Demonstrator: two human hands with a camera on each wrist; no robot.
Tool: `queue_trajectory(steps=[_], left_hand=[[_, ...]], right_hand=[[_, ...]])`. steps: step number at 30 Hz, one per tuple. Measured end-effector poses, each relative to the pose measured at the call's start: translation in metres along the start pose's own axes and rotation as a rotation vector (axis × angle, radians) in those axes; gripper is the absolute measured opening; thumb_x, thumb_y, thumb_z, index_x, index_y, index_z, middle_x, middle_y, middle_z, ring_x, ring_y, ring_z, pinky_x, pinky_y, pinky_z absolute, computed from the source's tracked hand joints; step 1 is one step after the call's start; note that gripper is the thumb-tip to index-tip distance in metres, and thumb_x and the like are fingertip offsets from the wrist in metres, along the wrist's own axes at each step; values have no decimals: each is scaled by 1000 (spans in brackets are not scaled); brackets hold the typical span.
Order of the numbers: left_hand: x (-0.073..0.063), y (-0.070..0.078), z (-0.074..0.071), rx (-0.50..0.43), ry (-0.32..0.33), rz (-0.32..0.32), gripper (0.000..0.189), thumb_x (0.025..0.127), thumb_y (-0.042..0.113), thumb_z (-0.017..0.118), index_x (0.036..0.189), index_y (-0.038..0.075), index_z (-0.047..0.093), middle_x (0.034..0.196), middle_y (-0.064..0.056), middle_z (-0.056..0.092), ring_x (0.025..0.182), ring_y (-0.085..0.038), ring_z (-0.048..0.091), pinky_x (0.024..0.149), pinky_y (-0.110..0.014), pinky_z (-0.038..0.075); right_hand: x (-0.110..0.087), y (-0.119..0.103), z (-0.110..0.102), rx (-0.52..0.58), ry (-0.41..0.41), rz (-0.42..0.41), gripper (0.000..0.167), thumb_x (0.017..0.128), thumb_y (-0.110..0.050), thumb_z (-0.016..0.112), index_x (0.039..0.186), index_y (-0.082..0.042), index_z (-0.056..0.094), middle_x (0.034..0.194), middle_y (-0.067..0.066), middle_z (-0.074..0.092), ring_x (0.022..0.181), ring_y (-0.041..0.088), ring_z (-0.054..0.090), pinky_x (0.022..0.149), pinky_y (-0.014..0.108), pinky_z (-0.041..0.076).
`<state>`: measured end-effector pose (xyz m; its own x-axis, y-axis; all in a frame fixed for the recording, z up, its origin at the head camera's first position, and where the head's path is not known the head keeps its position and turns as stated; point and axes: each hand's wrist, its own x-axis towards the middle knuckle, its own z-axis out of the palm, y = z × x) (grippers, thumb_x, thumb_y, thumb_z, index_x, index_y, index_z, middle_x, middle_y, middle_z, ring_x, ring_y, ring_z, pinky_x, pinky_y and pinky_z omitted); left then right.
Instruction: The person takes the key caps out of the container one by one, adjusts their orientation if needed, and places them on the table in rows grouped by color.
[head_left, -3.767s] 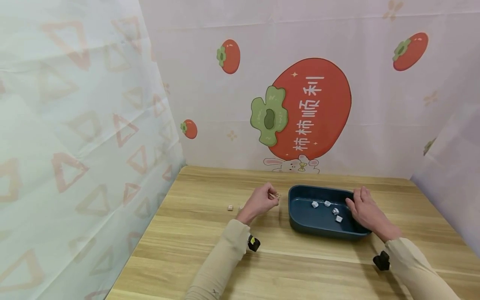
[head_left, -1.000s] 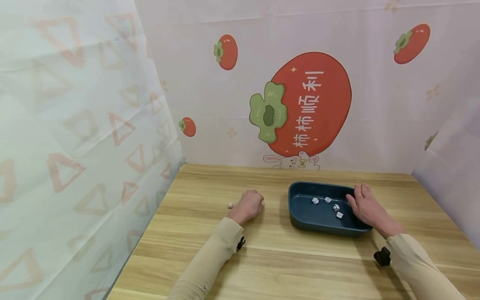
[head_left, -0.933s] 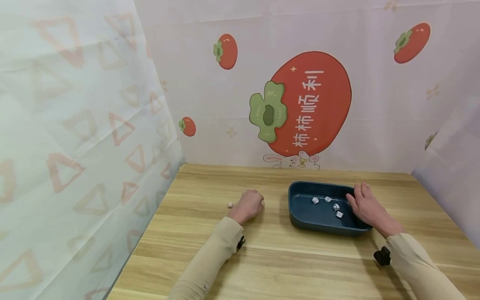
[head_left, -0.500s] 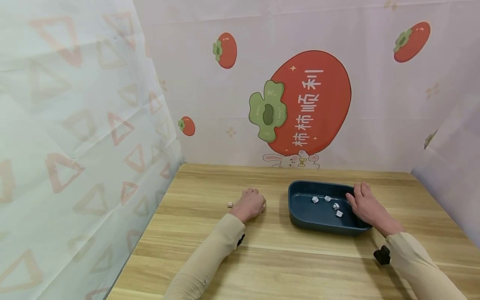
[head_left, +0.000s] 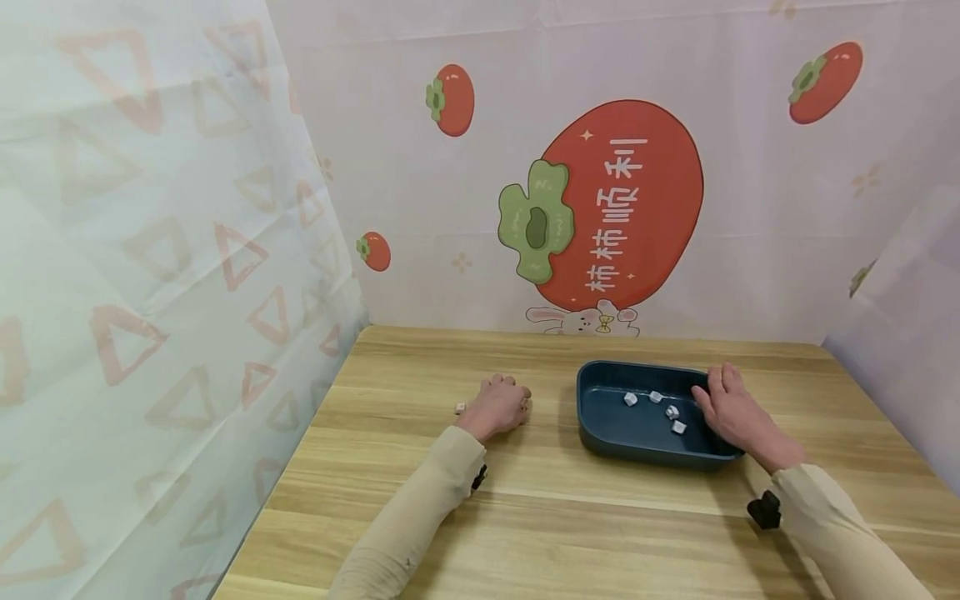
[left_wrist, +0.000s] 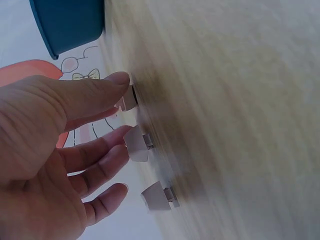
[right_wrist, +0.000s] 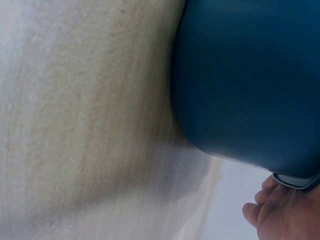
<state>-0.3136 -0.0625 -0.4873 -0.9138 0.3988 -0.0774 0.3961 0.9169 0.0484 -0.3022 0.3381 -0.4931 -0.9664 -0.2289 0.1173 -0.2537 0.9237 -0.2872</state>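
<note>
In the head view my left hand [head_left: 498,407] is low over the table, left of the blue tray [head_left: 656,454]. Its thumb and index finger pinch a small pale block [left_wrist: 129,98] close to the wood. A second block [left_wrist: 138,144], with a small stub on its table side, meets the middle fingertip. Farther along stands a third block [left_wrist: 157,197], apart from the fingers. My right hand [head_left: 738,414] grips the tray's right rim, thumb inside, the other fingers over the edge. Several small white blocks [head_left: 672,412] lie in the tray.
The wooden table [head_left: 570,533] ends at a printed cloth wall [head_left: 420,192] behind. Another cloth wall [head_left: 180,275] hangs on the left. Black wrist cameras [head_left: 765,510] sit under both cuffs.
Almost four seconds ago my left hand held a small block up beside the tray. It has since moved left and down among the table blocks. The right hand stays on the tray.
</note>
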Motion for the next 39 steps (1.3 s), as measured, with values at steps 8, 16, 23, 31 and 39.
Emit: queue_trajectory(steps=[8,16,23,31,39], left_hand=[[-1,4,-2,5,10,32,23,97,26,60,119,24,70,118,-2,65,104,-22,51,88,-39,40],[2,6,-2,37,6,58,18,97,27,61,110,23,72,109,1,68,100,-20,56,87,-38,43],[6,2,-3,-29,77,108,16,93,26,66,104,15,71,100,0,73,90,-17,66,83,-34,52],[8,-1,-3,-158,116,142,23,93,17,61,113,9,67,105,-5,72,90,-14,66,81,-27,53],[5,-4,-5,-253,73,122,22,96,18,58,113,9,69,111,-4,71,97,-14,66,85,-27,54]], right_hand=[[0,2,1,-3,18,-13,69,107,-36,28,140,24,19,145,51,13,135,62,15,109,68,20],[0,0,0,8,7,0,71,107,-38,27,141,24,17,145,51,11,137,62,12,110,68,19],[-1,0,0,17,14,-11,70,107,-36,27,141,24,17,145,51,10,137,62,12,110,68,19],[-1,0,0,20,26,-18,70,107,-36,28,141,24,18,145,52,11,136,62,13,110,68,18],[-1,0,2,13,40,-20,66,107,-33,31,140,23,20,145,51,14,135,62,16,109,69,21]])
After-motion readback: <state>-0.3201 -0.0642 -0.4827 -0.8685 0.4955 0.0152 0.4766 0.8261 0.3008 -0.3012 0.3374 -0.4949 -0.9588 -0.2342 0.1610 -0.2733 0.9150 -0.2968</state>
